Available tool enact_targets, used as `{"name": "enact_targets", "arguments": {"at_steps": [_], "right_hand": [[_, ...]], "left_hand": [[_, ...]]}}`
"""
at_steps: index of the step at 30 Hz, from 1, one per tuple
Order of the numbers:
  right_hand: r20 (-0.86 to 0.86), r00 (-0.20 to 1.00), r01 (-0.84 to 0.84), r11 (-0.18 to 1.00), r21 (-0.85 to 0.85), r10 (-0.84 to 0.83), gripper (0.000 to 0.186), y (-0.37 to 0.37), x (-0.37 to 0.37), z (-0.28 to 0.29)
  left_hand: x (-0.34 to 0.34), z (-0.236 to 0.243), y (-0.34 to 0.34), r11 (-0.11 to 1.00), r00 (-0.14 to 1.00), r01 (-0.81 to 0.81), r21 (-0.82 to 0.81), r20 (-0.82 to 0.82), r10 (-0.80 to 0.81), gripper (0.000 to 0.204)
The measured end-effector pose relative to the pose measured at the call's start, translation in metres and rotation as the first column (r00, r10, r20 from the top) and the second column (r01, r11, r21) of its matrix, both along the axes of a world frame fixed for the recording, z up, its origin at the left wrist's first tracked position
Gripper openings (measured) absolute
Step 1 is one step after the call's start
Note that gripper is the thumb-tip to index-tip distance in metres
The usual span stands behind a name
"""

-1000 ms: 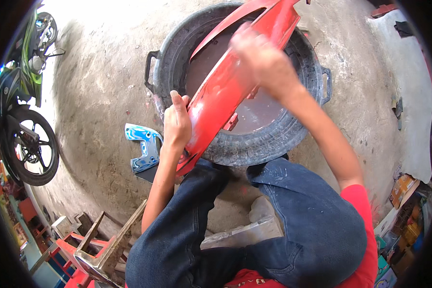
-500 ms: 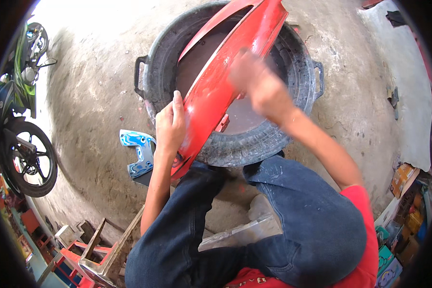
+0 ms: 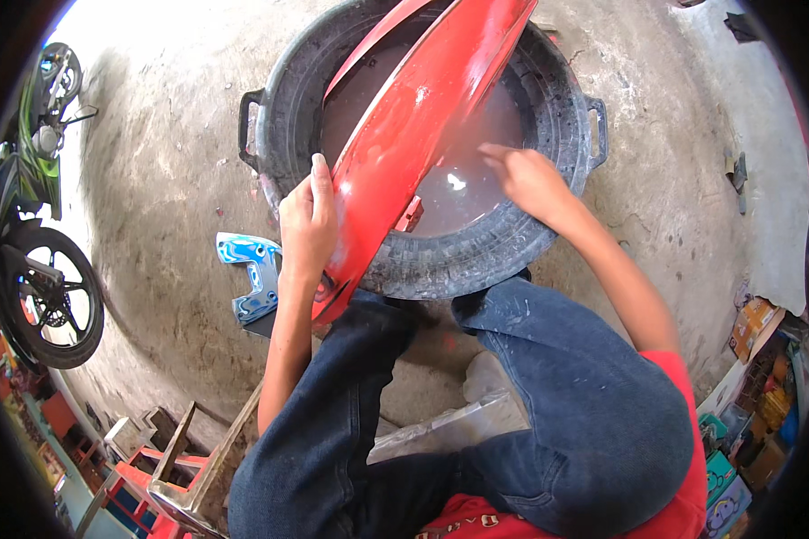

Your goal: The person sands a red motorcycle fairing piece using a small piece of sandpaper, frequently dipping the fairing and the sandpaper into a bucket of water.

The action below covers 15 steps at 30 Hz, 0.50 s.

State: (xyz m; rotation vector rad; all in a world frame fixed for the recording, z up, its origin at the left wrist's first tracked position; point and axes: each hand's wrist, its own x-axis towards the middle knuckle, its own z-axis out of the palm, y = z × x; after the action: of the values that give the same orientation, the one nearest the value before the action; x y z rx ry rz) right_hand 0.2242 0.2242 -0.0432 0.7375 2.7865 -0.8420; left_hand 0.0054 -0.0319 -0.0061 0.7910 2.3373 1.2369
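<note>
A long, glossy red motorcycle body panel (image 3: 404, 126) slants across a black tub (image 3: 283, 135) of murky water, its lower end by my left knee. My left hand (image 3: 307, 220) is closed on the panel's left edge, thumb lying along the top. Just right of the panel, over the water (image 3: 458, 202), is my right hand (image 3: 532, 184), its fingers bent and pointing left. A brownish blur lies between those fingertips and the panel; whatever they hold cannot be made out.
A blue-and-white patterned part (image 3: 253, 274) lies on the concrete floor left of the tub. A motorcycle (image 3: 45, 242) stands far left. Wooden and red frames (image 3: 184, 467) are at lower left, with boxes and clutter (image 3: 755, 422) at lower right.
My right hand has moved off the red panel, right and slightly down, to over the water. My left hand keeps its grip; the panel has shifted slightly left in view.
</note>
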Motion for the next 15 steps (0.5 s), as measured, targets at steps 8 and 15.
{"name": "enact_targets", "arguments": {"at_steps": [8,15], "right_hand": [[0.093,0.973,-0.222,0.968,0.117,0.212,0.017,0.011,-0.047,-0.077],[0.166,0.968,-0.197,0.980,0.032,0.189,0.025,0.021,-0.046,-0.072]], "left_hand": [[-0.002,-0.003,-0.001,0.999,0.998,-0.017,-0.036,0.053,0.019,0.058],[-0.002,-0.005,-0.002,1.000,0.998,-0.003,-0.010,0.060,0.003,0.058]]}}
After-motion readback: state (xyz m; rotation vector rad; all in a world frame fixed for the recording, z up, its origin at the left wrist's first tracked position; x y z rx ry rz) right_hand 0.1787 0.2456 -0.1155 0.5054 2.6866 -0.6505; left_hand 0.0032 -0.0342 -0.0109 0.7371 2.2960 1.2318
